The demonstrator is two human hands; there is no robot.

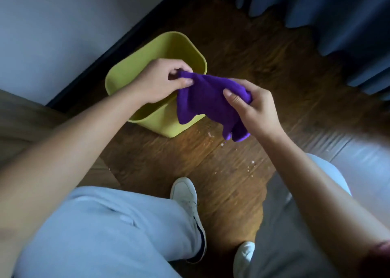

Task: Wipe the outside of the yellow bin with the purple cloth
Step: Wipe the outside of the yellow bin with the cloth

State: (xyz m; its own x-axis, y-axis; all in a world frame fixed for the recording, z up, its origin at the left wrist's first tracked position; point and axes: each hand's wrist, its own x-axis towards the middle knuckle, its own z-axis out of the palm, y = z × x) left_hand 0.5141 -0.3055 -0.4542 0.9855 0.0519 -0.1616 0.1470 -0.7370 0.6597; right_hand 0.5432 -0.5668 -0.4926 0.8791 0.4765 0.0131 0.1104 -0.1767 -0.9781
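Observation:
A yellow bin (pixel 168 128) stands upright on the wooden floor close to the wall, its open top facing me. The purple cloth (pixel 204 100) hangs in the air above the bin's near right corner, stretched between both hands. My left hand (pixel 160 81) pinches the cloth's left corner over the bin's opening. My right hand (pixel 251 106) grips the cloth's right end, to the right of the bin. The cloth's lower edge droops in front of the bin's near wall; whether it touches the bin I cannot tell.
A white wall with a dark skirting board (pixel 126 43) runs behind the bin. Blue curtains (pixel 337 20) hang at the back right. A wooden furniture edge (pixel 19 117) sits at the left. Small crumbs (pixel 251 163) lie on the floor. My knees and white shoes (pixel 187 197) are below.

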